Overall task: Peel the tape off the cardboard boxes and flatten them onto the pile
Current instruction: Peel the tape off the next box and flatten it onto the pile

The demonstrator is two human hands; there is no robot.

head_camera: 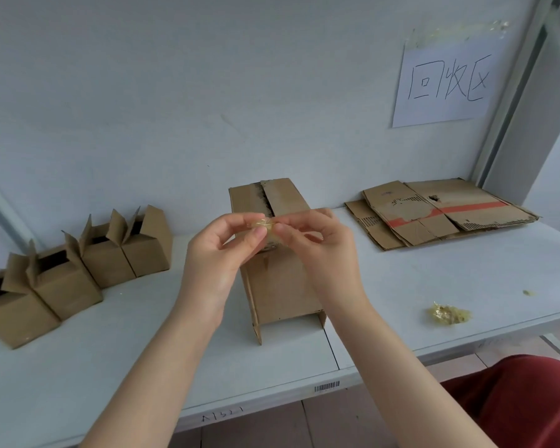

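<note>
A long cardboard box [280,286] lies on the white table [417,279] in the middle, its seam flaps slightly apart at the far end. Above it, my left hand [220,257] and my right hand [317,250] both pinch a small crumpled piece of yellowish clear tape [265,225] between thumbs and fingertips. At the right rear lies a pile of flattened cardboard [440,211], one sheet marked with a red stripe. A wad of peeled tape [446,315] rests near the table's front right edge.
Several small open-flapped cardboard boxes [78,270] stand in a row on the left. A paper sign [446,82] hangs on the wall above the pile. A tiny tape scrap [527,292] lies at the far right. A red garment [524,399] shows below the table edge.
</note>
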